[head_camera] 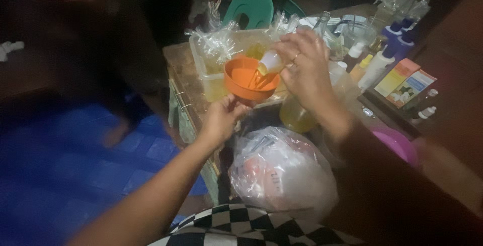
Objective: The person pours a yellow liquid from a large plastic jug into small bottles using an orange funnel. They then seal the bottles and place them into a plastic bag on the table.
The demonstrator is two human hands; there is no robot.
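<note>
Head view shows the right hand (pixel 304 67) tipping a small white bottle (pixel 271 62) over an orange funnel (pixel 246 80) near the tabletop's (pixel 176 59) front edge, while the left hand (pixel 221 120) grips the funnel's underside. Pouring goes best with the mouth kept over the funnel's middle and the funnel level.

Looks like a dim home workspace — worn wooden table (pixel 177 59) crowded with small bottles (pixel 375 69), cartons (pixel 406 82) and plastic bags (pixel 282 173); green plastic chair (pixel 250 5) behind; blue tiled floor (pixel 75 165) below.
</note>
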